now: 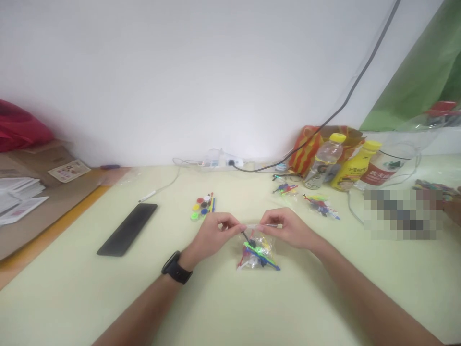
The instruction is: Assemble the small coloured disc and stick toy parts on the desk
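Observation:
My left hand (213, 234) and my right hand (288, 227) meet over the pale table (108, 298), each pinching the top edge of a small clear plastic bag (258, 252). The bag holds several colourful plastic parts: green, blue, red and black pieces. It hangs just above the table between my hands. A black watch (176, 268) is on my left wrist.
A black phone (127, 228) lies to the left. A loose set of coloured parts (203, 206) lies behind my hands, with two more small bags (285, 188) (320, 204) at the right. Bottles (323, 161) (356, 166), a power strip (220, 161) and cardboard boxes (39, 161) line the back.

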Tool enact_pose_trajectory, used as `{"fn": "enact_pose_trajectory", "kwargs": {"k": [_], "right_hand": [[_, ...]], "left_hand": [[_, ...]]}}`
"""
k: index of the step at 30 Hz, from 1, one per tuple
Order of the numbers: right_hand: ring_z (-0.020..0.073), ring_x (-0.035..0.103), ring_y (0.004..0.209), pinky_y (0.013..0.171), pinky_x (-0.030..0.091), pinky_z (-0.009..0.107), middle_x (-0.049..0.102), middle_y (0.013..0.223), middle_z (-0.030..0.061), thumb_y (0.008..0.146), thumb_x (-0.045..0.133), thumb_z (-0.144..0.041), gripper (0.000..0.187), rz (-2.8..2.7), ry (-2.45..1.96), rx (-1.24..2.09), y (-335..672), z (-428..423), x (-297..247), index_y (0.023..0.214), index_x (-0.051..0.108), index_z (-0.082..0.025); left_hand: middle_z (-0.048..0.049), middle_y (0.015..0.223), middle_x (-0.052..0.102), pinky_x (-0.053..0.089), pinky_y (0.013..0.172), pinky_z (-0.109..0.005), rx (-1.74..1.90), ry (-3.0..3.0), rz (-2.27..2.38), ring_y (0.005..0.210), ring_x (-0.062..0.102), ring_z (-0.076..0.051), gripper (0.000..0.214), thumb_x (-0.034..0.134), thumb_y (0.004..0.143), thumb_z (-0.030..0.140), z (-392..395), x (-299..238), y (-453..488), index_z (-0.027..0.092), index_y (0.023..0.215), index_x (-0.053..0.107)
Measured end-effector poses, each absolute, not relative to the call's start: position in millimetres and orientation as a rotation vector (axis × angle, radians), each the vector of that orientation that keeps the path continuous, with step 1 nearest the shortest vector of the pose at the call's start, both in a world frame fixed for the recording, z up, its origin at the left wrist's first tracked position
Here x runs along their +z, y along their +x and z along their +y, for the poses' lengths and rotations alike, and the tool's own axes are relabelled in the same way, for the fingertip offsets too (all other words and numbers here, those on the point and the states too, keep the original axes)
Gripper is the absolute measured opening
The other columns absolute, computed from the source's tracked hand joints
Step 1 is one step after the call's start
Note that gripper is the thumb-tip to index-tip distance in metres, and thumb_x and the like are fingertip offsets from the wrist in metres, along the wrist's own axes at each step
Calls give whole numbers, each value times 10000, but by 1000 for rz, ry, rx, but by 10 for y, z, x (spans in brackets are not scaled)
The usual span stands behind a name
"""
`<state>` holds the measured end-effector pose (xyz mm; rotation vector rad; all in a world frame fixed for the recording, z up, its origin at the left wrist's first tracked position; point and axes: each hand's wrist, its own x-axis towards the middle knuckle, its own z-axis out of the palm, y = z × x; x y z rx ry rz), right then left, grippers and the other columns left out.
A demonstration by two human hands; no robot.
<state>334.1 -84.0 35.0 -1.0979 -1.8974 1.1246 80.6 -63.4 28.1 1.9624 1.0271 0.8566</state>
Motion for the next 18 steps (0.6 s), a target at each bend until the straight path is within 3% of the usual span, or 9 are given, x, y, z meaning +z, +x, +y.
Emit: {"fn": "enact_pose_trajectory", "kwargs": {"k": [3, 8, 14, 18], "right_hand": [[152, 572, 673, 638, 455, 275, 691, 749, 28, 923, 698, -377, 241, -1920, -1118, 1016, 3423, -832, 405, 788, 729, -180], [156, 579, 680, 611, 438, 276, 715, 811, 37, 931, 671, -264, 126, -1935, -1202, 473, 3569, -772, 421, 845, 737, -200], [170, 590, 727, 683, 436, 302, 675, 784, 39, 962, 598, -168, 131, -1925, -1055, -47, 3539, -785, 321, 865, 679, -202], [190, 540, 706, 659, 370, 328, 618, 727, 50, 976, 486, -107, 262, -2083, -1075, -244, 3413, -895, 277, 799, 646, -216]], "left_hand": [[1, 640, 656, 369, 565, -259, 1032, 1955, 1121, 601, 509, -123, 337, 696, 918, 414, -580, 238, 773, 170, 685, 697], [-18, 699, 679, 438, 608, -266, 1383, 1738, 1323, 646, 588, -146, 369, 648, 939, 451, -443, 188, 706, 176, 694, 667], [-54, 1052, 762, 520, 811, -335, 1588, 1574, 1571, 947, 698, -221, 307, 563, 981, 456, -260, 162, 514, 217, 1053, 742], [-81, 1287, 694, 490, 1012, -434, 1520, 1656, 1740, 1222, 613, -281, 332, 547, 978, 419, -128, 60, 345, 241, 1218, 692]]}}
